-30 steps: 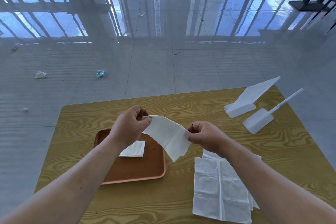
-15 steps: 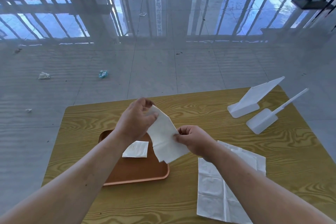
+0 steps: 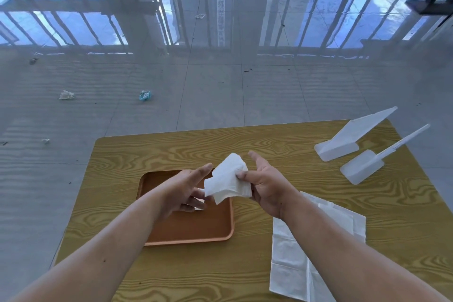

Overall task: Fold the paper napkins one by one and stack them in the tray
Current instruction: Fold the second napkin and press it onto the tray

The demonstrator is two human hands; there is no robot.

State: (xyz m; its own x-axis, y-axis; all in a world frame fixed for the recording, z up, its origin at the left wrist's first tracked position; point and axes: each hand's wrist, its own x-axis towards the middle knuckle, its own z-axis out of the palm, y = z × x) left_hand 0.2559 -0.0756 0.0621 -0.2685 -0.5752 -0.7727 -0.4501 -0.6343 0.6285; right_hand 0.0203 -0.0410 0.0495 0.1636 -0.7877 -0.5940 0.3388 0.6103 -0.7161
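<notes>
A folded white napkin (image 3: 226, 179) hangs in the air above the right edge of the brown tray (image 3: 196, 228). My right hand (image 3: 266, 185) pinches its right side between thumb and fingers. My left hand (image 3: 187, 187) is beside the napkin's left edge with fingers stretched out flat, and I cannot tell whether it touches the paper. An earlier folded napkin (image 3: 200, 200) lies in the tray, mostly hidden under my left hand. A pile of unfolded white napkins (image 3: 294, 267) lies on the table at the right, under my right forearm.
Two white plastic stands (image 3: 348, 140) (image 3: 367, 167) sit at the far right of the wooden table (image 3: 269, 149). Beyond the table is a glossy tiled floor with a few scraps of litter (image 3: 144, 95).
The napkin went from a long strip stretched between both hands to a smaller folded packet. My left hand let go of its end and opened flat, while my right hand kept hold.
</notes>
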